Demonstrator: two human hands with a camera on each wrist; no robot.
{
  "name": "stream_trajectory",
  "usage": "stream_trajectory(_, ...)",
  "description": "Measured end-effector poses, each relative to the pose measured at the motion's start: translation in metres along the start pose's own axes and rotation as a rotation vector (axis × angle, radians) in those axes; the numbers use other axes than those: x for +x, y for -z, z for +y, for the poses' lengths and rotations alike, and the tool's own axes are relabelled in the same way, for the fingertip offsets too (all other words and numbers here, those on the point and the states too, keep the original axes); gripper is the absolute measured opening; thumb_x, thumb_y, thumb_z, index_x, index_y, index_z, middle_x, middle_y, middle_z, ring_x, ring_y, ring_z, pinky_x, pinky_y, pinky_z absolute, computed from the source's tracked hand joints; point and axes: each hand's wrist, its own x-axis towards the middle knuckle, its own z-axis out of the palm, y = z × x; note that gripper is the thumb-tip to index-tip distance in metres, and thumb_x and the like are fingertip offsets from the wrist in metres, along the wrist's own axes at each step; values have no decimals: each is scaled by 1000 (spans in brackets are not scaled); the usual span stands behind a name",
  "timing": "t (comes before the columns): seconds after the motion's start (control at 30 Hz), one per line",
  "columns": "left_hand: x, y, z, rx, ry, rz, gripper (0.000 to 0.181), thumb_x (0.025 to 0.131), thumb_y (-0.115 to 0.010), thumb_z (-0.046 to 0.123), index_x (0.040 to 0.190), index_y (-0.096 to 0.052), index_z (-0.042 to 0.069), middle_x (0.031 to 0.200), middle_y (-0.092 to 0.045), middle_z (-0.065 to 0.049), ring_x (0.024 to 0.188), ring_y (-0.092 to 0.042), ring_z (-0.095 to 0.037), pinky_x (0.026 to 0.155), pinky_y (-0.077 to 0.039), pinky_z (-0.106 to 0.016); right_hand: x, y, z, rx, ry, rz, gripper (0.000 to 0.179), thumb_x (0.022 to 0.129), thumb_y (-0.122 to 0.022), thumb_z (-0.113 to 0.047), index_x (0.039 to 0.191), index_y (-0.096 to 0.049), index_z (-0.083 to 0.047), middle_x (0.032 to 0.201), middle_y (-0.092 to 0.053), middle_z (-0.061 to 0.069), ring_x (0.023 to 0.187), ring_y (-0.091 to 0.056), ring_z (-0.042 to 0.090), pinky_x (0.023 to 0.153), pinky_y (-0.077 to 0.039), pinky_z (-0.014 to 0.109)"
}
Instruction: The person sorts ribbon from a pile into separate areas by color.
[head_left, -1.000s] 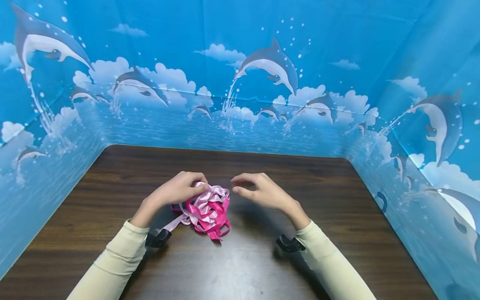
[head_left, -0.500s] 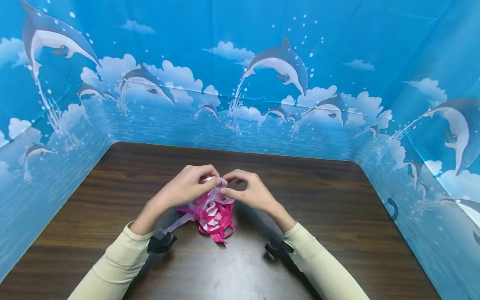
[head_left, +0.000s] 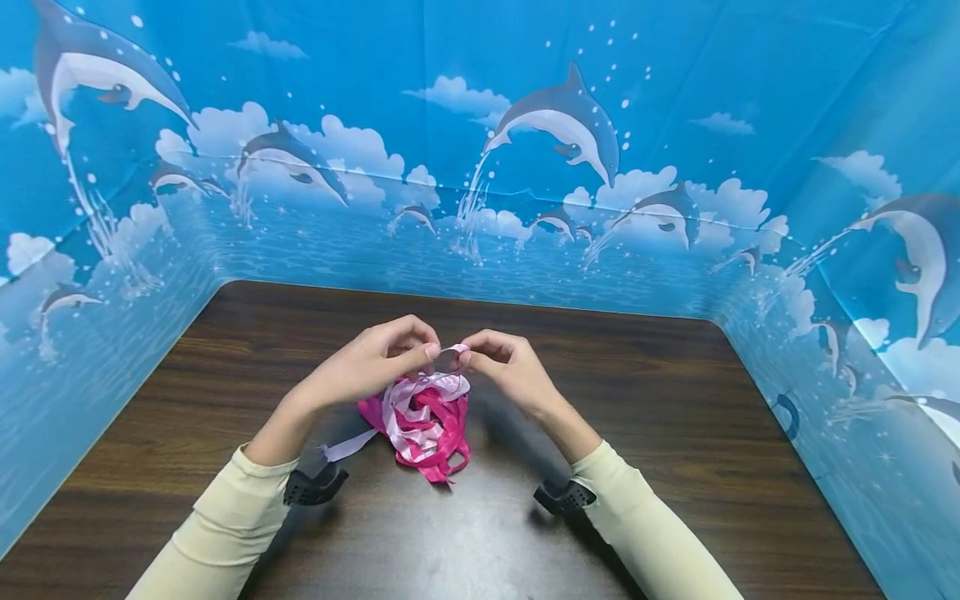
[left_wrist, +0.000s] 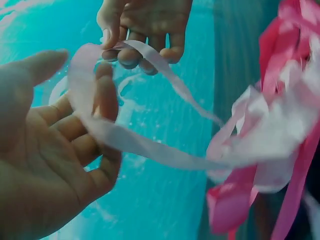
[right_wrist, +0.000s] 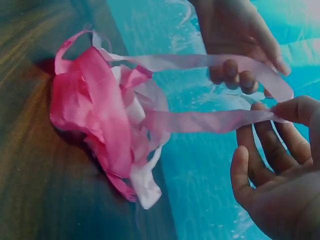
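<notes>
A tangled bundle of bright pink and pale pink satin ribbons [head_left: 438,429] lies on the table. From it a pale pink ribbon [right_wrist: 195,121] rises in a loop between the two hands. My right hand [head_left: 517,379] pinches this loop between thumb and forefinger, well seen in the right wrist view. Facing it, my left hand [left_wrist: 60,150] has its thumb spread away from loosely bent fingers. The pale ribbon runs across in front of those fingers, with no pinch on it. One loose pale ribbon end [head_left: 348,447] sticks out to the left of the bundle.
The dark wood-grain table [head_left: 465,542] has the bundle near its middle. Blue dolphin-print cloth [head_left: 337,225] stands around its back and sides. Each wrist wears a black strap, such as the left strap [head_left: 315,486].
My right hand has come left to the bundle and taken hold of the pale ribbon. A loop is now lifted above the bundle, and the left hand has let its thumb off the ribbon.
</notes>
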Motion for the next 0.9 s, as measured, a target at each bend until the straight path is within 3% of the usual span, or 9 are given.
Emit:
stream_trajectory(0.17, 2, -3, -1, -257, 112, -71, 34, 109, -48, 38, 123, -59, 9, 113, -63, -14, 105, -60, -33, 85, -50, -46, -2, 3, -10, -72, 25, -50, 13, 100, -63, -3, 108, -71, 2, 94, -71, 14, 88, -69, 34, 86, -54, 51)
stream_trajectory(0.33, 0, 0, 1, -345, 107, -83, 33, 103, -64, 32, 127, -57, 10, 110, -66, -18, 101, -59, -38, 87, -49, -52, -4, 8, -20, -177, 59, -107, 12, 101, -62, -3, 108, -71, -2, 86, -69, 12, 81, -64, 40, 75, -55, 36)
stream_trajectory(0.47, -3, 8, 4, -352, 57, -78, 34, 99, -70, 22, 127, -57, 8, 106, -67, -19, 94, -61, -36, 84, -53, -46, -8, 13, -28, -247, 76, -79, 13, 99, -61, 0, 106, -72, -2, 84, -70, 9, 77, -65, 28, 71, -55, 34)
stream_trajectory(0.57, -6, 15, 10, -307, 25, -43, 30, 99, -70, 20, 124, -59, 7, 103, -67, -18, 87, -63, -33, 77, -55, -41, -10, 15, -33, -332, 90, -33, 16, 97, -60, 2, 103, -73, -4, 85, -71, 5, 76, -66, 22, 67, -55, 34)
stream_trajectory(0.73, -14, 25, 28, -234, -13, 22, 24, 100, -69, 21, 120, -63, 9, 99, -67, -17, 84, -66, -35, 73, -56, -47, -11, 16, -36, -529, 200, 14, 20, 91, -59, 5, 97, -74, -7, 84, -70, -3, 73, -65, 17, 61, -52, 32)
stream_trajectory(0.9, -27, 30, 44, -144, -37, 100, 23, 99, -71, 22, 118, -65, 10, 98, -66, -12, 83, -65, -33, 68, -55, -43, -13, 17, -34, -660, 295, 42, 20, 85, -61, 9, 91, -73, -7, 86, -68, -3, 79, -64, 13, 70, -53, 34)
